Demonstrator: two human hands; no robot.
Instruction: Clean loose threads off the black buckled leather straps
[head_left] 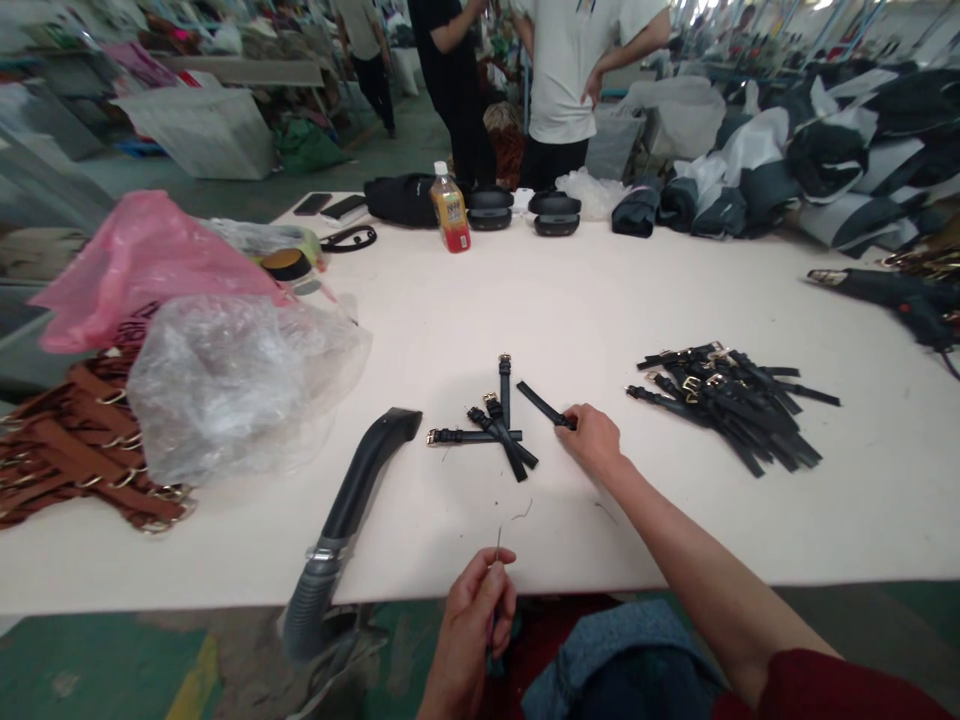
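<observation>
I count two bare hands over one table (600,300): one right hand (596,440) with one black strap (541,402) in it, one left hand (476,615) with one thin tool (499,545). Four loose straps (505,385) lie in the middle; the heap of black straps (750,410) and the brown straps (82,440) are too tangled for me to number. There's one black nozzle (367,480), one heat gun (877,288), one bottle (453,215), one pink bag (142,260), one tape roll (286,264) and two rounded black cases (555,215). Two people (559,80) stand just past the table, one more person (364,45) farther off.
</observation>
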